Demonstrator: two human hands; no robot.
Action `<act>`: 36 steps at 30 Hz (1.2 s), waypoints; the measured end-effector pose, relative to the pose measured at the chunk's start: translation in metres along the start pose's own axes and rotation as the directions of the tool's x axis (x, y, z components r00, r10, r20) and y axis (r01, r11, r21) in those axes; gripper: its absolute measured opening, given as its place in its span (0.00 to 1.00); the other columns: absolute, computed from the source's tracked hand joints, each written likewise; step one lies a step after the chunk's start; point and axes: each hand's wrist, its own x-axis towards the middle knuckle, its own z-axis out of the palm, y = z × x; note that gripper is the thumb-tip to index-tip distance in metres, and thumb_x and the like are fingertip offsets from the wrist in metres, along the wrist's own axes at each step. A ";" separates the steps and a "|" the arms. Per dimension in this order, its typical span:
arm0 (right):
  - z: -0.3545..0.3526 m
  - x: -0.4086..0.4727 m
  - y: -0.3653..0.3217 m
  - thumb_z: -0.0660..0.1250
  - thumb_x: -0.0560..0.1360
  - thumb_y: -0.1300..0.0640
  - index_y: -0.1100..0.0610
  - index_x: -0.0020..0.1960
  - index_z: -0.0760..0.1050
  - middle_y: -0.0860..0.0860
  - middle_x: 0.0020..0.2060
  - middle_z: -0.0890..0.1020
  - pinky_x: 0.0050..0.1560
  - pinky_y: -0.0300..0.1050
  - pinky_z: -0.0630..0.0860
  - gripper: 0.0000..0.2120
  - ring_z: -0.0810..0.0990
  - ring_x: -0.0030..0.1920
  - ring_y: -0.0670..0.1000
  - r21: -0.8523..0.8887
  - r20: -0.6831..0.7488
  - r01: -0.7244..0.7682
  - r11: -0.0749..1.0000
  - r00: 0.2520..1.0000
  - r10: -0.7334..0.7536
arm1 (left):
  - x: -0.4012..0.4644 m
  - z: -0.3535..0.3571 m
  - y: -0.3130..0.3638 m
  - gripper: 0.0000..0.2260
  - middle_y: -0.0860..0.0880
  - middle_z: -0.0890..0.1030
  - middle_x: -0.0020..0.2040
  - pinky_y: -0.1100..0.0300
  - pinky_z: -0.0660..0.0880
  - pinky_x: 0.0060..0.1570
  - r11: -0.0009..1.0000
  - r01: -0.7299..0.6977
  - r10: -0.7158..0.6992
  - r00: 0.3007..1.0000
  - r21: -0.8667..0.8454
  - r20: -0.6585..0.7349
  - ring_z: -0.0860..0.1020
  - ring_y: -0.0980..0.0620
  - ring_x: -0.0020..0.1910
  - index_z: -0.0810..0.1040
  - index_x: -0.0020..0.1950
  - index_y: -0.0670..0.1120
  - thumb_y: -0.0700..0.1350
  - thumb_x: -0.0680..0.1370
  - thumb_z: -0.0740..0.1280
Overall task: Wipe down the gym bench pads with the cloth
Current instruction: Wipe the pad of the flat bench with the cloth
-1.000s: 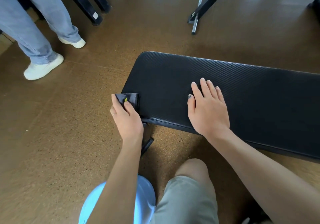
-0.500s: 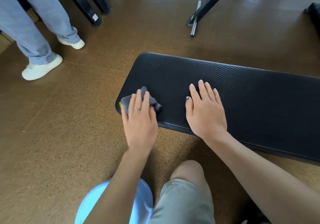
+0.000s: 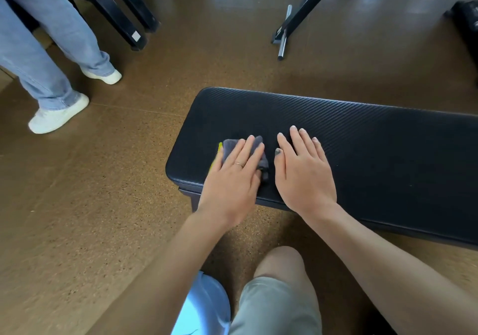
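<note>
Bystander: someone in blue jeans (image 3: 49, 50) and white sneakers (image 3: 58, 116) stands far left on the floor, well apart from my bench.
Floor: brown speckled cork-like floor (image 3: 103, 205), matte, w/ a seam line running across.
Pad, left end: black bench pad (image 3: 375, 153), long flat slab w/ rounded corners, ribbed carbon-weave vinyl, slight sheen along the far edge.
Cloth: small grey cloth (image 3: 230, 146) w/ yellow trim, soft and bunched, lies on the pad's left end near the front edge, under my fingers.
L hand: left hand (image 3: 232, 179) flat on the cloth, fingers straight and close together, pressing it down onto the pad; ring on one finger.
R hand: right hand (image 3: 302, 171) just beside the left, palm down on bare pad, fingers spread a bit, holds nothing; looks like it's bracing.
Progress: can't see any wet or clean mark, so what's done is unclear. Judging by the cloth's spot, I'm only at the left end; the long stretch to the right prob. still needs wiping, plus any other pads.
Back right: black metal frame (image 3: 310, 3) w/ chrome bar (image 3: 284, 33), floor-standing, apart from my bench.
</note>
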 end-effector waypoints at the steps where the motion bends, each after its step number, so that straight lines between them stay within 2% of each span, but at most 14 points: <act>1: 0.000 0.000 0.000 0.47 0.86 0.49 0.57 0.77 0.70 0.58 0.77 0.69 0.79 0.58 0.62 0.26 0.64 0.79 0.58 0.015 -0.005 -0.005 1.000 1.000 0.005 | -0.002 0.000 -0.001 0.26 0.53 0.44 0.85 0.47 0.44 0.82 1.000 -0.015 0.016 1.000 -0.014 0.024 0.41 0.53 0.83 0.42 0.84 0.54 0.55 0.85 0.35; 5: 0.000 0.005 -0.001 0.44 0.86 0.47 0.56 0.76 0.71 0.56 0.77 0.70 0.79 0.57 0.61 0.27 0.64 0.79 0.56 0.040 -0.004 -0.023 0.999 1.000 0.023 | 0.036 -0.005 -0.012 0.24 0.54 0.44 0.85 0.50 0.42 0.82 0.999 0.004 -0.003 0.999 -0.051 0.034 0.41 0.55 0.83 0.44 0.85 0.54 0.54 0.88 0.43; 9: -0.003 0.007 0.001 0.40 0.85 0.45 0.54 0.78 0.69 0.55 0.78 0.68 0.81 0.55 0.58 0.30 0.62 0.80 0.54 0.041 0.016 -0.036 0.999 0.999 0.035 | 0.076 -0.006 -0.004 0.25 0.49 0.44 0.86 0.47 0.41 0.82 0.998 0.053 -0.051 0.998 -0.045 0.041 0.41 0.52 0.84 0.44 0.85 0.50 0.52 0.88 0.43; 11: -0.004 0.007 0.002 0.38 0.84 0.45 0.54 0.79 0.67 0.54 0.79 0.66 0.82 0.53 0.55 0.32 0.60 0.81 0.53 0.049 0.045 -0.019 0.999 0.999 0.017 | 0.065 -0.006 0.008 0.25 0.48 0.43 0.85 0.46 0.41 0.82 0.997 0.040 -0.036 0.997 -0.064 0.062 0.40 0.51 0.84 0.43 0.85 0.49 0.53 0.88 0.41; 13: -0.007 0.004 0.005 0.37 0.83 0.45 0.53 0.79 0.68 0.53 0.79 0.67 0.82 0.53 0.55 0.32 0.61 0.81 0.53 0.026 0.064 -0.011 1.000 0.998 0.010 | 0.030 -0.001 0.025 0.27 0.50 0.43 0.85 0.46 0.41 0.82 0.997 -0.034 0.037 0.998 -0.075 0.041 0.39 0.52 0.84 0.44 0.85 0.51 0.55 0.85 0.35; 16: -0.020 0.002 0.026 0.40 0.85 0.46 0.54 0.76 0.72 0.54 0.76 0.72 0.81 0.57 0.56 0.31 0.66 0.78 0.54 -0.051 -0.006 -0.109 0.993 0.994 0.109 | -0.001 0.002 0.035 0.28 0.53 0.42 0.85 0.49 0.40 0.82 0.993 -0.080 0.084 0.995 -0.087 0.047 0.38 0.54 0.83 0.43 0.84 0.53 0.56 0.84 0.34; 19: -0.031 -0.002 0.059 0.40 0.86 0.45 0.52 0.80 0.65 0.52 0.80 0.65 0.82 0.56 0.51 0.28 0.59 0.81 0.52 -0.067 0.071 -0.190 0.979 0.978 0.195 | 0.013 0.001 0.030 0.25 0.53 0.40 0.84 0.50 0.38 0.82 0.995 -0.078 0.081 0.995 -0.058 0.058 0.36 0.55 0.82 0.41 0.84 0.53 0.54 0.86 0.37; 22: -0.030 -0.010 0.070 0.42 0.86 0.45 0.51 0.83 0.56 0.49 0.83 0.56 0.82 0.54 0.47 0.27 0.51 0.83 0.49 -0.076 0.137 -0.170 0.983 0.974 0.179 | 0.044 -0.002 0.033 0.25 0.53 0.42 0.85 0.49 0.39 0.82 0.995 -0.065 0.068 0.997 -0.071 0.042 0.38 0.55 0.83 0.43 0.85 0.53 0.53 0.88 0.42; 27: -0.030 -0.011 0.070 0.42 0.87 0.46 0.51 0.83 0.56 0.49 0.83 0.57 0.82 0.53 0.47 0.26 0.51 0.83 0.49 -0.045 0.117 -0.156 0.987 0.980 0.160 | 0.089 -0.004 0.048 0.25 0.51 0.43 0.85 0.47 0.38 0.81 0.995 0.000 0.008 0.997 -0.101 0.073 0.40 0.53 0.83 0.45 0.85 0.51 0.52 0.88 0.44; 31: -0.029 -0.012 0.073 0.43 0.87 0.47 0.52 0.82 0.60 0.50 0.82 0.60 0.82 0.54 0.49 0.26 0.54 0.82 0.50 -0.020 0.097 -0.133 0.991 0.986 0.134 | 0.057 0.000 0.074 0.25 0.50 0.41 0.85 0.46 0.40 0.82 0.998 -0.025 0.029 0.997 -0.062 0.066 0.39 0.53 0.83 0.43 0.85 0.50 0.52 0.87 0.42; 34: -0.033 -0.005 0.082 0.44 0.86 0.48 0.55 0.78 0.69 0.53 0.77 0.70 0.80 0.55 0.56 0.26 0.65 0.79 0.53 0.005 0.044 -0.074 0.997 0.996 0.073 | 0.022 0.004 0.099 0.27 0.50 0.39 0.85 0.45 0.41 0.82 0.999 -0.046 0.045 0.997 0.014 0.060 0.37 0.52 0.83 0.40 0.84 0.50 0.54 0.84 0.36; 36: -0.038 0.008 0.093 0.48 0.87 0.49 0.56 0.73 0.74 0.55 0.73 0.76 0.78 0.56 0.61 0.24 0.71 0.74 0.56 0.009 0.003 -0.036 0.999 0.999 0.036 | 0.017 0.004 0.104 0.26 0.51 0.38 0.84 0.46 0.40 0.82 1.000 -0.012 0.010 0.997 0.023 0.080 0.36 0.52 0.83 0.38 0.84 0.50 0.53 0.86 0.36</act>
